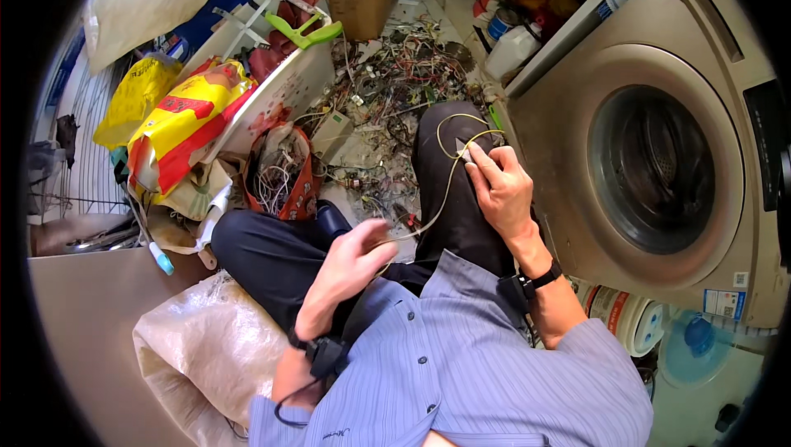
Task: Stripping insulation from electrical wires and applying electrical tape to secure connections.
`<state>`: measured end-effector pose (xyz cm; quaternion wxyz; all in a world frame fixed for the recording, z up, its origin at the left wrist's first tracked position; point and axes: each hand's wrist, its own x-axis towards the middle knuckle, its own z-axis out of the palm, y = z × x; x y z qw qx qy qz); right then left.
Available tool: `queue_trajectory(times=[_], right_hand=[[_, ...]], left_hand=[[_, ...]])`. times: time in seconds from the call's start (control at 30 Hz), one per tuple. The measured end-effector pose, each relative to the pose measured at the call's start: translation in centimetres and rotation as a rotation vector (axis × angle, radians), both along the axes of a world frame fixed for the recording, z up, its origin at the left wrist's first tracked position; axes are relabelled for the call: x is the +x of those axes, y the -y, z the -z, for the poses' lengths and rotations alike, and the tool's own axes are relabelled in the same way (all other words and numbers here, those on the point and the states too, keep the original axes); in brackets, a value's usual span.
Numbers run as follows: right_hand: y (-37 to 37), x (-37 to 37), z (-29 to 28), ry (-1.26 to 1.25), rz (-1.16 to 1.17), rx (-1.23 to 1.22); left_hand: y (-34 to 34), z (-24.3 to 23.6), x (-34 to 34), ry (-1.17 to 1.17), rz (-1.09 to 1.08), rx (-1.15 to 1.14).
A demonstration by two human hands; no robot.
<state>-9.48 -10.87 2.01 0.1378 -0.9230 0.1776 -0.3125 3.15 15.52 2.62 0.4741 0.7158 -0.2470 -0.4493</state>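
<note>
A thin yellow-green wire (446,200) runs in a slack curve between my two hands, over my dark trousers. My right hand (504,196) is above my right knee, thumb and fingers pinched on the wire. A small grey flat piece, perhaps a blade, shows at those fingertips; its kind is unclear. Beyond this pinch the wire makes a loose loop. My left hand (346,262), lower and nearer my body, is closed around the wire's other stretch, its fingers slightly blurred. A short end shows below that hand.
A heap of tangled wires and small electrical parts (404,76) covers the floor ahead. To the left stand a red bag of cables (284,171), a white basket (268,109) and a yellow-red bag (185,130). A washing machine (560,126) stands close on the right. A whitish sack (202,344) lies lower left.
</note>
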Motion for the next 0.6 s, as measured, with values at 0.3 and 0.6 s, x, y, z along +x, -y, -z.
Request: queue_trajectory(times=[0.3,0.6], right_hand=[[0.2,0.1,0.2,0.022,-0.001,0.027],[0.9,-0.2,0.3,0.009,-0.067,0.038]], left_hand=[[11.7,0.5,-1.0,0.627,0.034,-0.063],[13.2,1.7,-1.2,0.563,-0.149,-0.175]])
